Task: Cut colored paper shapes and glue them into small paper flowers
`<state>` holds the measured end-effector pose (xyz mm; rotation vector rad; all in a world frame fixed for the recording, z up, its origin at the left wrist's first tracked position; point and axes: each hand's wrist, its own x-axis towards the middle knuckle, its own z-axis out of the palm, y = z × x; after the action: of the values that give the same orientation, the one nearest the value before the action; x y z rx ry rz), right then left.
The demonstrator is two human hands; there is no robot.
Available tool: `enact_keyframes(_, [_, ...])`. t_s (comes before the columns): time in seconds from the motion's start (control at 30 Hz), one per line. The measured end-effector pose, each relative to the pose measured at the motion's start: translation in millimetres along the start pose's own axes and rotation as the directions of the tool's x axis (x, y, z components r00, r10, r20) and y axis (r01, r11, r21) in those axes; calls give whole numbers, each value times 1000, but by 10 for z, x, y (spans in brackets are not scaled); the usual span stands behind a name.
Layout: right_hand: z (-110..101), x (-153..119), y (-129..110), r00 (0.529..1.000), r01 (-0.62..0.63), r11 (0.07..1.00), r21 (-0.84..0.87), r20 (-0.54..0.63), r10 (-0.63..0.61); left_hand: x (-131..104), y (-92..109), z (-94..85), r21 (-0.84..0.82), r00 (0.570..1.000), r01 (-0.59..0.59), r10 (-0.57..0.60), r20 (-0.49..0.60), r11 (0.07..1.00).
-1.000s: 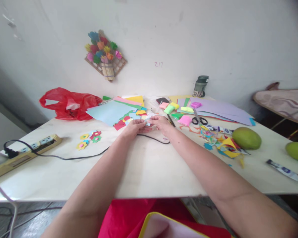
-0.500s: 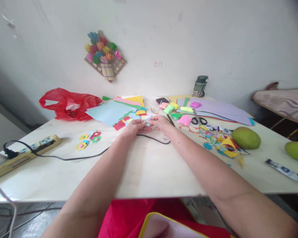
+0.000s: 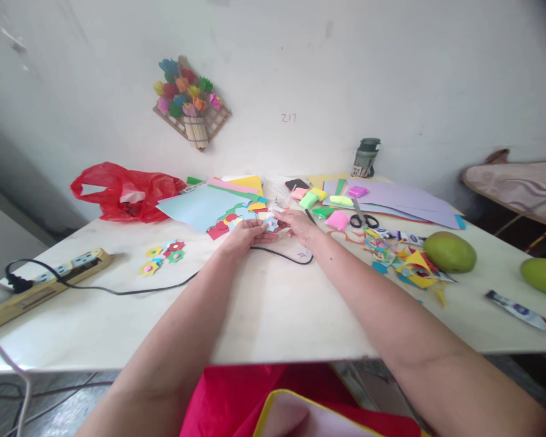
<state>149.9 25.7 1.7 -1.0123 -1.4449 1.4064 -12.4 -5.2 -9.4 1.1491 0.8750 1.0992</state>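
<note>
Gently, left hand (image 3: 253, 237) half-curled around a blue paper flower (image 3: 272, 223).

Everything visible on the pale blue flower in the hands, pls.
The pale blue flower is a small flat cutout, apparently paper, with a lobed edge and a small spot at its centre, colour hard to tell. The left hand and right hand hold it from either side by the fingers, which hide part of its rim. Too small to judge creases or glue.
</note>
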Motion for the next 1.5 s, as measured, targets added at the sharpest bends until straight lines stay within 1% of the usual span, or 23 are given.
enact_keyframes(0.1, [-46,24,14,1000,18,996,-92,-16,-19,-5,-1,-2,7,1000,-3,3,6,1000])
enact_keyframes(0.2, [-45,29,19,998,21,988,-156,-53,-29,-7,1,-9,-3,1000,-6,6,14,1000])
enact_keyframes(0.37, [20,-30,-51,996,18,988,-153,-84,-31,7,17,-25,-62,999,34,-33,17,998])
enact_keyframes(0.57, [45,-40,-70,996,49,989,-141,-73,-60,19,44,4,-95,998,52,-54,-19,994])
enact_keyframes(0.73, [14,13,-16,990,68,983,-169,-113,-88,30,64,0,-178,985,47,-75,-155,983])
enact_keyframes(0.83, [-2,33,10,988,67,982,-175,-123,-89,46,52,-41,-182,968,-32,-15,-249,983])
enact_keyframes(0.9, [-5,35,17,989,72,983,-168,-118,-92,54,40,-65,-174,947,-90,30,-320,981])
enact_keyframes(0.97, [-5,31,15,989,76,984,-161,-117,-95,58,29,-73,-158,930,-126,61,-363,979])
enact_keyframes(1.0, [-5,28,14,988,77,984,-161,-118,-96,60,24,-70,-143,927,-130,70,-368,981])
enact_keyframes(1.07, [-7,23,12,989,80,982,-172,-112,-100,64,10,-53,-92,935,-124,85,-344,988])
enact_keyframes(1.2, [-4,16,13,990,96,967,-237,-82,-118,76,-34,-14,56,972,-102,111,-207,993])
enact_keyframes(1.3, [12,0,3,989,113,954,-277,-61,-135,74,-49,-2,139,987,-76,94,-133,987])
enact_keyframes(1.37, [25,-14,-10,988,116,951,-288,-63,-140,67,-43,2,160,991,-52,71,-114,986])
enact_keyframes(1.5, [40,-33,-32,989,112,946,-303,-63,-137,53,-20,13,164,991,-31,52,-122,986])
